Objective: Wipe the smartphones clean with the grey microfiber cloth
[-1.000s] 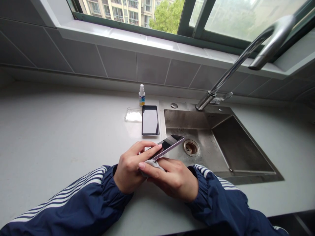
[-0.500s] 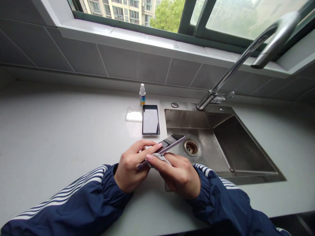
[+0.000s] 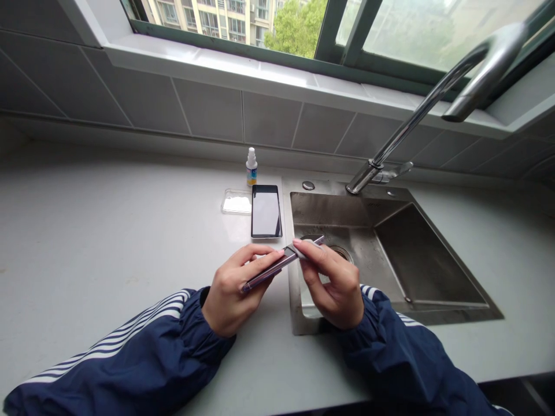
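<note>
My left hand (image 3: 238,289) grips a smartphone (image 3: 271,271) by its lower part, tilted so that its long side edge faces me. Between the fingers and thumb of my right hand (image 3: 332,277) is a light grey cloth (image 3: 306,249), pressed against the phone's upper part; most of the cloth is hidden. Beyond my hands a second phone (image 3: 266,211) lies flat on the counter, screen up. Beside it is a clear phone case (image 3: 236,201), and a small white spray bottle (image 3: 251,167) with a blue and yellow label stands just behind.
To the right, a steel sink (image 3: 429,312) is set into the white counter (image 3: 130,231). A chrome faucet (image 3: 411,121) arches over it from the back rim. A tiled wall and a window ledge (image 3: 260,69) run along the back.
My right hand has moved with the cloth from the phone's lower edge up and right to its upper end. The phone has turned slightly in my left hand.
</note>
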Demonstrator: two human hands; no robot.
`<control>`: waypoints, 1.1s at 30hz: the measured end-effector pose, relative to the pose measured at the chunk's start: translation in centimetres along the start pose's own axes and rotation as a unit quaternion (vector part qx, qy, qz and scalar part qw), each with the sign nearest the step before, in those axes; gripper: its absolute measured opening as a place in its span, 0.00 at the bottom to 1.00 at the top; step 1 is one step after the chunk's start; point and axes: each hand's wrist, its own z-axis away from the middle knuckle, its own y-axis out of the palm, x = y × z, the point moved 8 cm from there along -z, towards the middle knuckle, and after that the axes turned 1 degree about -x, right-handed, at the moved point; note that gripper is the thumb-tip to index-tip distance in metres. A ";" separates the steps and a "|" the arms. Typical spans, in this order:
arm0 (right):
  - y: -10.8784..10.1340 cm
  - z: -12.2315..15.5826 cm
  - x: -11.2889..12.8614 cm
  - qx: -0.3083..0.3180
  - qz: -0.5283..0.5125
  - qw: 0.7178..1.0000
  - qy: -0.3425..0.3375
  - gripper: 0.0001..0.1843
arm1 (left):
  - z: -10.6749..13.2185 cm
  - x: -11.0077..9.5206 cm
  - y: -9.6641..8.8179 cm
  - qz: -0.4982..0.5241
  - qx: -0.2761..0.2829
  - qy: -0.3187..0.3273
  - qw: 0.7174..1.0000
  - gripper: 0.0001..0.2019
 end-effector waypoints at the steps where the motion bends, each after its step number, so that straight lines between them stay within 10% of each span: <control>1: -0.3 -0.1 -0.2 -0.015 0.000 1.000 0.010 0.25 | 0.0 0.1 0.0 0.003 -0.001 -0.003 1.000 0.22; 8: -1.2 0.0 -3.5 -0.089 -0.113 0.972 0.186 0.14 | -0.3 0.0 -0.4 -0.037 0.001 0.017 0.999 0.24; 14: 1.4 0.8 -7.0 -0.069 -0.383 0.841 0.374 0.17 | -0.3 -0.6 -0.8 -0.170 0.009 0.099 0.981 0.30; 22: 1.4 1.0 -7.4 -0.111 -0.412 0.816 0.390 0.21 | -0.8 1.2 -2.4 -0.019 -0.106 -0.040 0.993 0.40; 27: 1.8 1.4 -7.5 -0.099 -0.427 0.801 0.407 0.23 | -0.9 3.6 -0.3 0.118 -0.017 -0.171 0.978 0.50; 33: 3.6 2.0 -6.7 -0.042 -0.472 0.764 0.438 0.22 | -0.8 3.4 1.1 0.182 0.014 -0.096 0.979 0.46</control>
